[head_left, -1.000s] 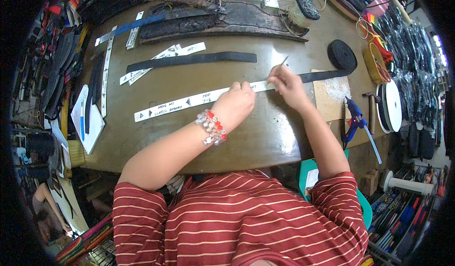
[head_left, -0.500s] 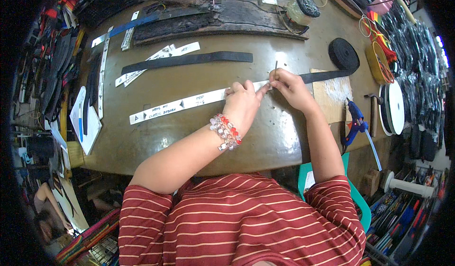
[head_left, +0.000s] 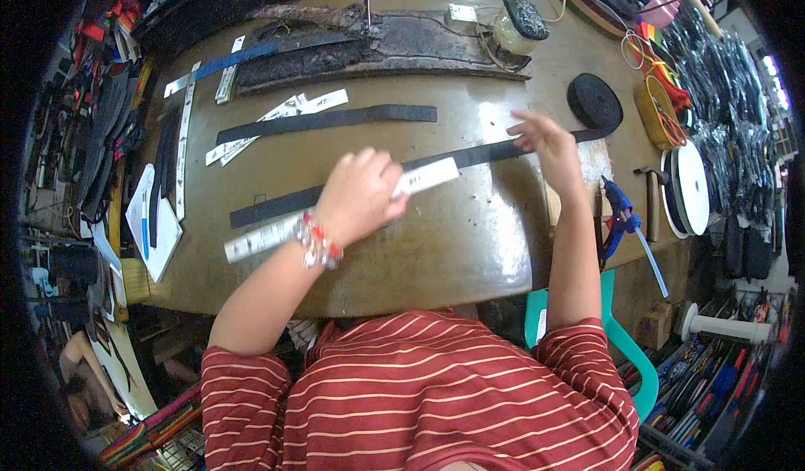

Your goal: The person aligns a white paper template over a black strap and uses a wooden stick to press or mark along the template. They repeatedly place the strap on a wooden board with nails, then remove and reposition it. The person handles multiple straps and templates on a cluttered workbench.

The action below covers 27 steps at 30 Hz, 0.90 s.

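My left hand (head_left: 356, 196) is closed around a long white marked template strip (head_left: 433, 176), slightly tilted. This strip lies over and in front of a black webbing strap (head_left: 482, 155); the strap's free end shows at the left. At the right the strap runs into a coiled roll (head_left: 594, 100). My right hand (head_left: 551, 154) hovers at the strap near the roll, fingers apart and slightly blurred, with nothing visible in them. Behind my left hand, a cut black webbing piece (head_left: 335, 121) lies on several white templates (head_left: 329, 101).
A blue glue gun (head_left: 620, 218) and a hammer (head_left: 653, 198) lie at the right, near a white spool (head_left: 692, 187). A dark scorched board (head_left: 444, 43) stretches across the back, with a lidded jar (head_left: 520, 26) behind its right end. White paper (head_left: 159, 236) sits at the left edge.
My left hand has drawn the white template toward me and left, uncovering the black strap beneath. My right hand has moved right, and the thin dark stick it held no longer shows.
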{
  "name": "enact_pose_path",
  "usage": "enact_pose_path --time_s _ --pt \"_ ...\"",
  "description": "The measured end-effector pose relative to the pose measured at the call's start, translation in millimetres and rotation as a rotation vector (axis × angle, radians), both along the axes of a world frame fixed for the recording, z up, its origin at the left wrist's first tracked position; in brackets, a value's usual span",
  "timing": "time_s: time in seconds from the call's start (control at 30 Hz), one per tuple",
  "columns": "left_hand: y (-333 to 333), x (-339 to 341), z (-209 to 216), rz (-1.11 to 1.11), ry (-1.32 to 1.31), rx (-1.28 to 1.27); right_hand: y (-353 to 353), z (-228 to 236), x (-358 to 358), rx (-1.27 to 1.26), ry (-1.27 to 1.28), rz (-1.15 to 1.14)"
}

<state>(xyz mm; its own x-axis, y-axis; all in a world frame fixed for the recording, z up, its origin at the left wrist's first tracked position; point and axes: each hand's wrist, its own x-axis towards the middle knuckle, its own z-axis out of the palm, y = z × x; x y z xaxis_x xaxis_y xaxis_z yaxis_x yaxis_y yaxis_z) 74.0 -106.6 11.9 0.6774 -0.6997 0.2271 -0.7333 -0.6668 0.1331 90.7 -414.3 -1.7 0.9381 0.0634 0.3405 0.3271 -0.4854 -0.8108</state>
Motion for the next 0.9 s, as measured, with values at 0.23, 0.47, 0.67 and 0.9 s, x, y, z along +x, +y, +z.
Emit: enact_pose_path --time_s 0.23,0.47,0.67,0.9 --pt "-36 -8 -12 0.018 0.003 -0.31 31 10 -2 -0.659 0.025 0.152" --pt "15 45 19 0.209 0.3 -0.516 87 47 36 -0.383 0.116 0.33" --pt "54 147 59 0.241 0.238 -0.626 119 89 133 -0.274 0.068 0.326" --pt "49 261 44 0.24 0.47 -0.559 118 72 229 -0.283 0.196 0.213"
